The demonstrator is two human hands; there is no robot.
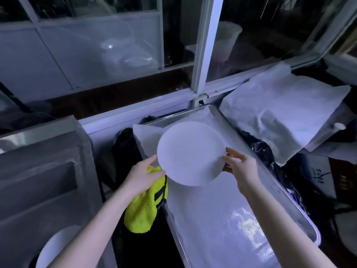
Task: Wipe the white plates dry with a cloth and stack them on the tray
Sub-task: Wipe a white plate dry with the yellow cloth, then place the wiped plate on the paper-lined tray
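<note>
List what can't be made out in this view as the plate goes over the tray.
- Head view: the plate hides whatever sits on the tray beneath it.
- Left hand covers the top of the yellow cloth, so how it is held is unclear.
- Second plate, bottom left, is cut off by the left forearm and frame edge.
- Wet or dry: too dim and blurred.

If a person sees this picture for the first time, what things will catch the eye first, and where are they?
First the white plate in the middle, held at its edges by both hands over the metal tray. Next the bright yellow cloth, which hangs from the left hand just left of the tray. The right hand pinches the plate's right edge, and another plate shows at the bottom left.
</note>
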